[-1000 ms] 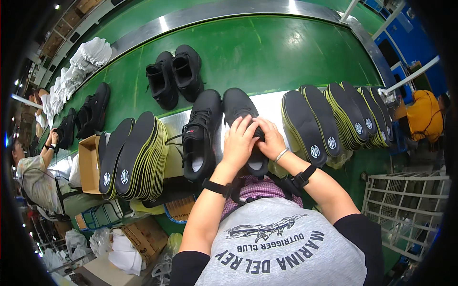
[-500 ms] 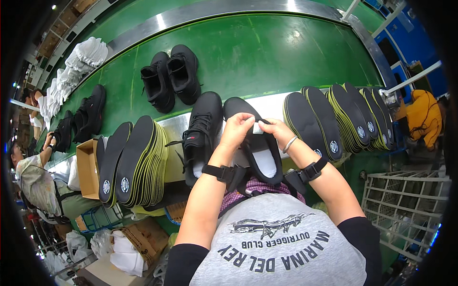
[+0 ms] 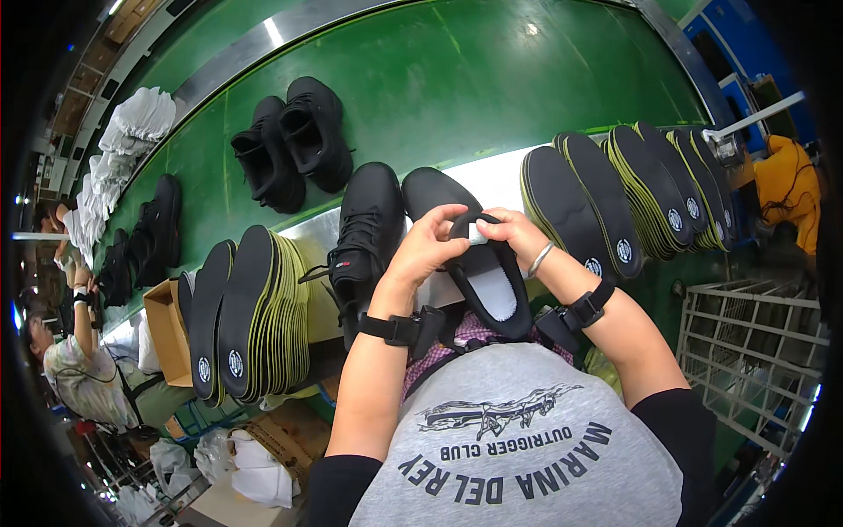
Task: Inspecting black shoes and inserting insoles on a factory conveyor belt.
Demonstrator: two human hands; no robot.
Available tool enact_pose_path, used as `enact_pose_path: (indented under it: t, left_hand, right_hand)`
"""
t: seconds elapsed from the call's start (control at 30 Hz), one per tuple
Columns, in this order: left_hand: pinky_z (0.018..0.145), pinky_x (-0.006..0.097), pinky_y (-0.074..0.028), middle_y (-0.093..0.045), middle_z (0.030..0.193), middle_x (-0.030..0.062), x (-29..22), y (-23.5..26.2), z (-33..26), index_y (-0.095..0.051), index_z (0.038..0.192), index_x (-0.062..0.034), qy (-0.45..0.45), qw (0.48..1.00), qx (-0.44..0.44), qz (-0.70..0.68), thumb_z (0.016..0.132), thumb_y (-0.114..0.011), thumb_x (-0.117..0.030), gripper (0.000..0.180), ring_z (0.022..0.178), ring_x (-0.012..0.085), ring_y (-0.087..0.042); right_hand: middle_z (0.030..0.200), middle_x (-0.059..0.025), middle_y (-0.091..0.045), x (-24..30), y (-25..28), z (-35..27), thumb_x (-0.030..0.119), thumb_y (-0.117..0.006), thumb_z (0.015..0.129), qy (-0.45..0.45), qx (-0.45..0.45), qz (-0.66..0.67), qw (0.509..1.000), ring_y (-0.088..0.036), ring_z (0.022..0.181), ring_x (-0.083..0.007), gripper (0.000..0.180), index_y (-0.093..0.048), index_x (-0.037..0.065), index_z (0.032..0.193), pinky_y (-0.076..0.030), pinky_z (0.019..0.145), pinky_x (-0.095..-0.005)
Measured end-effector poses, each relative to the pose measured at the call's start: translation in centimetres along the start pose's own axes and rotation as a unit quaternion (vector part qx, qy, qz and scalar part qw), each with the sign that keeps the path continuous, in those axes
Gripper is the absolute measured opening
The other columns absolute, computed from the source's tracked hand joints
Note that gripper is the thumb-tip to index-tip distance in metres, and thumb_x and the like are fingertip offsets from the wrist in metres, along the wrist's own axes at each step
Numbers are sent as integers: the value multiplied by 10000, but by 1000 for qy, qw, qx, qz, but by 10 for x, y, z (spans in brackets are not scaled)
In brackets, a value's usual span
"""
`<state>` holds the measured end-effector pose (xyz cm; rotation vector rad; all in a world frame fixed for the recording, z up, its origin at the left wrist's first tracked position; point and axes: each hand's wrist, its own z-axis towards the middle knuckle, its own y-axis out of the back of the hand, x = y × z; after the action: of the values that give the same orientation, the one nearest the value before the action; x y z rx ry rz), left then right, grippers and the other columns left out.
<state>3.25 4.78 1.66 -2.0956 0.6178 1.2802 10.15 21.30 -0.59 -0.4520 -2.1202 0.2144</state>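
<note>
A black shoe lies in front of me, toe pointing away, its pale inside showing through the opening. My right hand pinches the shoe's black tongue beside a small white label. At the tongue's other edge is my left hand, thumb and index finger spread apart; whether they touch the tongue is hard to see. Left of this shoe stands its dark mate with laces hanging loose and a small red tag.
Stacked black insoles with yellow-green edges stand on the left and right. Another pair of black shoes sits on the green table. Beyond an open carton, a co-worker works near more shoes. A wire cart stands right.
My left thumb and index finger have parted from a pinch near the tongue. My right hand keeps its pinch by the white label. The whole view has tilted slightly.
</note>
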Motion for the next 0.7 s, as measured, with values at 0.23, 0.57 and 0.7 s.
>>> enact_pose_path:
  t: [0.23, 0.57, 0.7]
  left_hand:
    - [650, 183, -425, -559, 783, -6, -2, -1, 1, -474, 1136, 10, 18, 1000, -3, -10, 693, -604, 1, 461, 696, 52, -529]
    - [636, 178, -426, -561, 801, 6, -3, 0, 3, -478, 1143, 14, 22, 1000, 1, -4, 692, -596, 4, 466, 692, 52, -528]
    - [639, 177, -424, -559, 807, 5, -3, -1, 3, -478, 1147, 11, 24, 1000, 3, 0, 694, -604, 0, 470, 700, 52, -527]
  right_hand:
    - [794, -43, -570, -1, -1, 0, 211, -625, 774, 5, -5, 11, 1000, -531, 746, -125, 224, -596, 15, 877, -420, 676, -254]
    - [831, -68, -583, -3, 0, 1, 212, -635, 767, 28, -12, -1, 1000, -538, 775, -139, 256, -595, -2, 904, -416, 703, -250]
    - [844, -80, -592, 0, -1, 0, 205, -631, 770, 23, -11, 4, 1000, -547, 780, -146, 258, -595, -7, 914, -421, 700, -252]
